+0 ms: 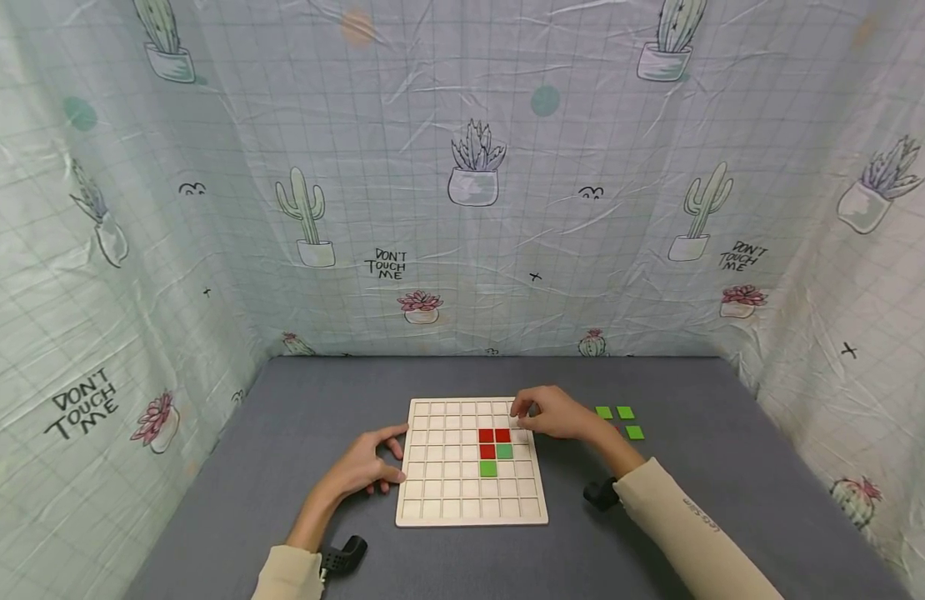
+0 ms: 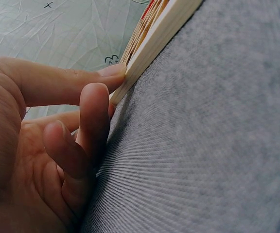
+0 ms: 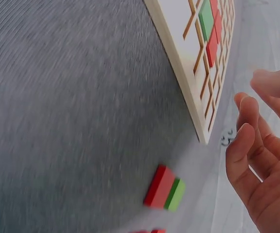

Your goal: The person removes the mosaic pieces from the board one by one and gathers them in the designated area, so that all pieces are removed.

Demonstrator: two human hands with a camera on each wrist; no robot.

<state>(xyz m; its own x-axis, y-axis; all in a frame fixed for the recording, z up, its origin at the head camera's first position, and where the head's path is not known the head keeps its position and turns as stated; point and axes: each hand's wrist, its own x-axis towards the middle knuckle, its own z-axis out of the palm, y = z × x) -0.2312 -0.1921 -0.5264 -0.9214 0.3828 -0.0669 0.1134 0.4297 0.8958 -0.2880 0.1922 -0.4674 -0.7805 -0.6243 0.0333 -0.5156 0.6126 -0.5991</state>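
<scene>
A pale wooden grid board lies flat on the grey table. Two green tiles and three red tiles sit in its cells right of centre, among them a green tile and a red tile. My left hand touches the board's left edge with thumb and index finger spread apart; in the left wrist view a fingertip presses against the wooden side. Over the board's far right corner hovers my right hand, its fingers loosely bent. No tile shows between those fingers in the right wrist view.
Several loose tiles lie on the table right of the board, including a green tile and a red tile; my right forearm partly covers them. A patterned curtain encloses the back and sides of the grey table.
</scene>
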